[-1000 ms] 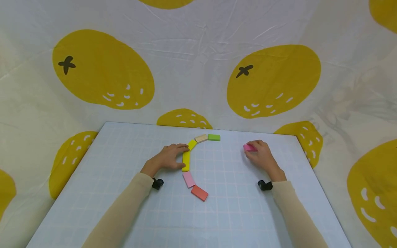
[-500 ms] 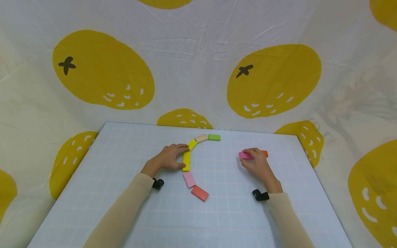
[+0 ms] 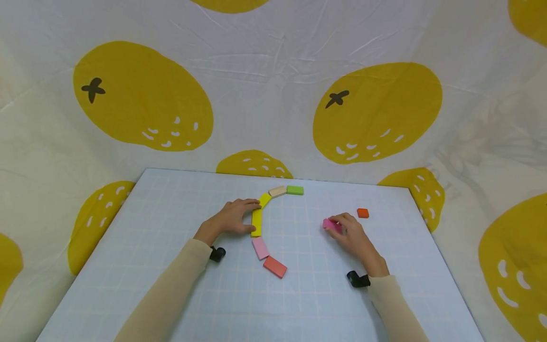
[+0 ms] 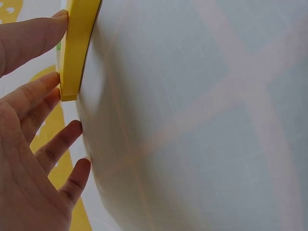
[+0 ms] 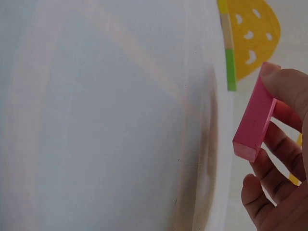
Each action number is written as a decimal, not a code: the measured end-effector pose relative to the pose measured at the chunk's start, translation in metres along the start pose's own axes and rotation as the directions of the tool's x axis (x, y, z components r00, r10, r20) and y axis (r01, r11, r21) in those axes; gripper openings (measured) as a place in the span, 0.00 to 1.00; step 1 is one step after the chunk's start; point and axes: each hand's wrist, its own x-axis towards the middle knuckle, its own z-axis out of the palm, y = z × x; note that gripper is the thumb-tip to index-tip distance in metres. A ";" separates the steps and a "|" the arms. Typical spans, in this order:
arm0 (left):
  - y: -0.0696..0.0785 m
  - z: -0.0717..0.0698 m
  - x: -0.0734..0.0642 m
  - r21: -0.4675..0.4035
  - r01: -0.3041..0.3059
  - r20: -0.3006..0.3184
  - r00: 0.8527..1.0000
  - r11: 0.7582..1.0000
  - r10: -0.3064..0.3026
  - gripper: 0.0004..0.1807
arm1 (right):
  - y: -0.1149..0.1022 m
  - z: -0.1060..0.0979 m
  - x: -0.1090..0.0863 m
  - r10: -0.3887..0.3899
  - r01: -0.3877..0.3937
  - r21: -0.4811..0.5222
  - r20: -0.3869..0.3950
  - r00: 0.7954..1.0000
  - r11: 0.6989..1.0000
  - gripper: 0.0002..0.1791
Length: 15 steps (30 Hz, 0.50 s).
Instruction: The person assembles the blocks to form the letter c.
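Note:
My left hand rests beside a yellow block, thumb and fingertips against its left side. In the left wrist view, the thumb and forefinger touch the same face of this yellow block, while the other fingers spread past its end. A second yellow block meets its far end at an angle. My right hand pinches a pink block at the right of the table. In the right wrist view, the thumb presses one end of the pink block, with fingers behind it.
Following the same curve lie a wooden-coloured block and a green block at the back. Toward the front are a light pink block and a red block. An orange block lies beyond my right hand.
My right hand has moved left and toward the front with the pink block, and the orange block has come into sight behind it. The left hand stays in place.

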 end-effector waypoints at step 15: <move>-0.003 0.003 0.002 0.023 -0.003 -0.006 1.000 1.000 0.003 0.39 | -0.020 -0.002 -0.011 -0.059 0.057 0.023 0.058 0.997 0.998 0.20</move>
